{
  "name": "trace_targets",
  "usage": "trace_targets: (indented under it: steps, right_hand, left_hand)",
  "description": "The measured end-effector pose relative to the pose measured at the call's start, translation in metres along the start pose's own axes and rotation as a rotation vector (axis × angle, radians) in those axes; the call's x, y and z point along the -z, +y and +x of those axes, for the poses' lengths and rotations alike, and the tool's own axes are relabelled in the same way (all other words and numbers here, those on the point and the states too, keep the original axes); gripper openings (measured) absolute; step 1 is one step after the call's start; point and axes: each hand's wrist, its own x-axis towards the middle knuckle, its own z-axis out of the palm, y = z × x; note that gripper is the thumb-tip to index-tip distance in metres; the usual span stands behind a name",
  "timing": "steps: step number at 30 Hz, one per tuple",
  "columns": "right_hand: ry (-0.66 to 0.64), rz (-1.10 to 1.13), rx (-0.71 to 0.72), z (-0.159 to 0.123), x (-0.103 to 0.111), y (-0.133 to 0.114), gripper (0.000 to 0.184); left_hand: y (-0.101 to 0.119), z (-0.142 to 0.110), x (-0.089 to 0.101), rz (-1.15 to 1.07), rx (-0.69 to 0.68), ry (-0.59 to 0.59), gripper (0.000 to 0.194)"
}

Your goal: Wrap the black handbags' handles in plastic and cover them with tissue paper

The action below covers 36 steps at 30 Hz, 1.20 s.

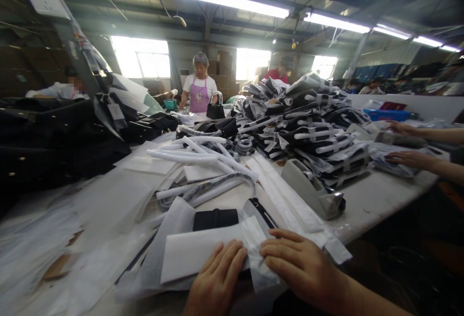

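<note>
My left hand (217,277) lies flat at the near table edge with its fingers stretched out on a sheet of white wrapping paper (192,255). My right hand (299,263) lies beside it, fingers extended, pressing on thin translucent tissue (255,246). A small black wallet-like piece (215,219) sticks out from under the white paper just beyond my fingers. Neither hand grips anything.
A grey tape dispenser (313,190) stands right of the paper. A big pile of wrapped black straps (311,122) fills the table's right. White paper-wrapped tubes (195,156) lie mid-table, black bags (54,137) at left. A co-worker's hands (406,144) reach in at right; a person in a purple apron (199,89) stands behind.
</note>
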Motion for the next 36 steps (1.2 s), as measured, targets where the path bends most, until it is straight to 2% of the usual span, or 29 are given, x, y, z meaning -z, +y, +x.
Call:
trace_targets:
  steps: [7,18,28,33,36]
  right_hand:
    - [0.066,0.030,0.038,0.001,-0.004,-0.010,0.016]
    - [-0.073,0.135,0.078,0.001,-0.005,-0.007,0.016]
    - [-0.059,0.110,0.035,-0.024,-0.013,-0.018,0.018]
    - [-0.072,0.117,0.002,-0.028,0.000,-0.020,0.016]
    - [-0.023,0.142,-0.092,-0.022,0.010,-0.022,0.015]
  left_hand:
    - [0.000,-0.004,-0.002,0.027,-0.039,0.028,0.039]
    - [-0.003,-0.001,0.001,0.128,-0.118,-0.035,0.042]
    - [-0.001,-0.007,0.001,0.030,-0.141,0.020,0.036]
    - [0.002,-0.005,0.003,0.044,-0.129,-0.010,0.039]
    - [0.003,-0.003,0.004,0.010,-0.078,-0.007,0.038]
